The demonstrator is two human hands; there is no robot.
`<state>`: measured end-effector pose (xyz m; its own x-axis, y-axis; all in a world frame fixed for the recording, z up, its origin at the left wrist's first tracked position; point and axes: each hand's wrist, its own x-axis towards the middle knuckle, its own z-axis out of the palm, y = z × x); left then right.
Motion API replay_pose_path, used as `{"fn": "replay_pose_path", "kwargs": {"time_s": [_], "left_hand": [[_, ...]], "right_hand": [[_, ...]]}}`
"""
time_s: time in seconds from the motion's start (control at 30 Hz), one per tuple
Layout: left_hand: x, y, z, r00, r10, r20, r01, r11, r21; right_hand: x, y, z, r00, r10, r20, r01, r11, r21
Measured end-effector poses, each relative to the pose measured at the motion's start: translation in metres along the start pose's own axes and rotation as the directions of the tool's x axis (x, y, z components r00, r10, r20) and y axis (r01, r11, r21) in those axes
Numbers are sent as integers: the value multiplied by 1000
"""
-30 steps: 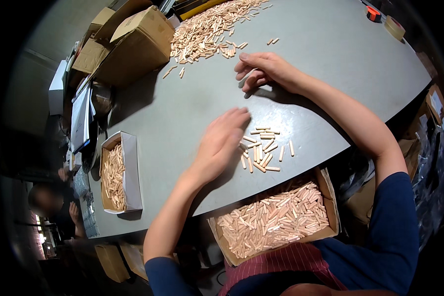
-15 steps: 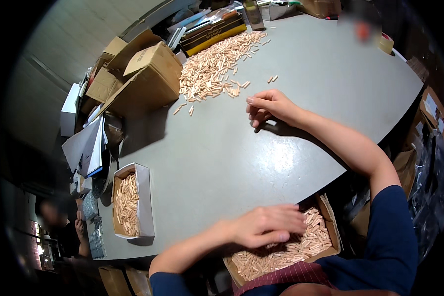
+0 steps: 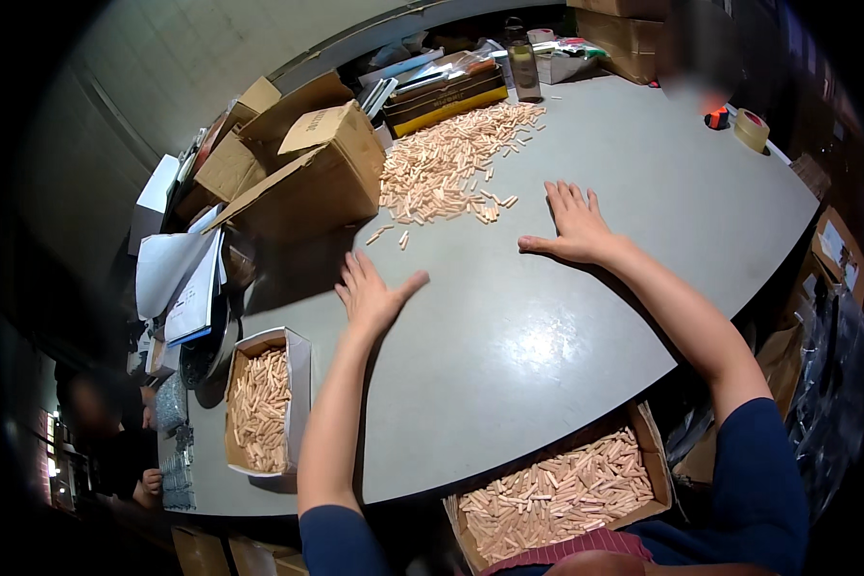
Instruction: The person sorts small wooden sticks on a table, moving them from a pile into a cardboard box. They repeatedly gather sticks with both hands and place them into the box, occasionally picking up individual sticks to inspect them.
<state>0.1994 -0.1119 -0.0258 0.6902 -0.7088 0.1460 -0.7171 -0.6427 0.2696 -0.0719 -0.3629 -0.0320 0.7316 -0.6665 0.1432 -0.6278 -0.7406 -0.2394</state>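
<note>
A broad heap of small wooden dowels [image 3: 437,165] lies on the grey table [image 3: 480,403], with a few strays at its near edge. My left hand [image 3: 370,300] is spread over the tabletop just short of these strays and holds nothing. To the right of the heap, my right hand [image 3: 578,228] is spread out too, fingers pointing away from me, thumb toward the left hand. In front of my body, below the table's edge, stands a cardboard box [image 3: 658,459] full of the same dowels. Another white-sided box [image 3: 300,398] of dowels sits at the left.
Opened cardboard cartons [image 3: 341,158] and loose papers [image 3: 184,278] crowd the left side. Beyond the heap are a dark yellow-edged box [image 3: 451,104] and a bottle [image 3: 522,65]. A tape roll [image 3: 751,131] lies far right. Another person's hand [image 3: 151,482] shows at far left.
My left hand has left the dowel box in front of me and moved forward onto the table. My right hand has gone from curled to spread. The view has shifted slightly.
</note>
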Motion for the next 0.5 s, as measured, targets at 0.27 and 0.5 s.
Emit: {"fn": "replay_pose_path", "kwargs": {"time_s": [0.27,0.5], "left_hand": [[88,14,24,972,235,-17,-236,969,-74],[117,48,36,943,309,-127,-325,936,-135]], "right_hand": [[80,-16,21,1000,-9,-8,9,1000,11],[178,-53,57,971,-75,-229,108,985,134]]}}
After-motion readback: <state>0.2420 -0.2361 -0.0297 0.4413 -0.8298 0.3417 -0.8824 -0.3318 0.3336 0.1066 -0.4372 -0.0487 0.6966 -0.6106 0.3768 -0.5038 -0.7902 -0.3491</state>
